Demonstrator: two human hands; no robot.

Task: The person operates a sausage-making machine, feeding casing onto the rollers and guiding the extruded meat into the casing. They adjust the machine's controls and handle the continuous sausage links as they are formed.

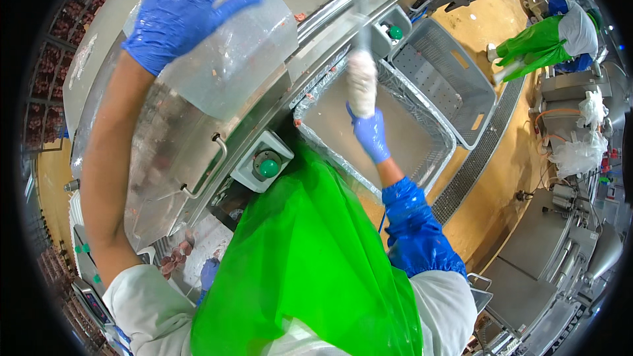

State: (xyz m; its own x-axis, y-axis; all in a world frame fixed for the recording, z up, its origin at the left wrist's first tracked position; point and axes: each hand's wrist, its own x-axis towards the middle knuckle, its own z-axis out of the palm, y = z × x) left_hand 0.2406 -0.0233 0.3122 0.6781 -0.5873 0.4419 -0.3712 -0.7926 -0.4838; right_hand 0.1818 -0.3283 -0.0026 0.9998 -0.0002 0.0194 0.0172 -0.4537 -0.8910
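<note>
My left hand in a wet blue glove is open, thumb and fingers apart, over the clear plastic cover of a steel machine. Whether it touches the cover I cannot tell. My right hand, also gloved in blue, is closed around the lower end of a long tool with a white wrapped handle. Its narrow, pale shaft points away from me and is smeared by motion, so its kind is unclear. Below the tool stands a plastic-lined grey crate with a flat, greyish-brown content.
Green push buttons sit on the machine's edge beside a steel handle. An open grey crate adjoins the lined one. A floor drain grate runs at right. A co-worker bends at far right. Reddish pieces lie at lower left.
</note>
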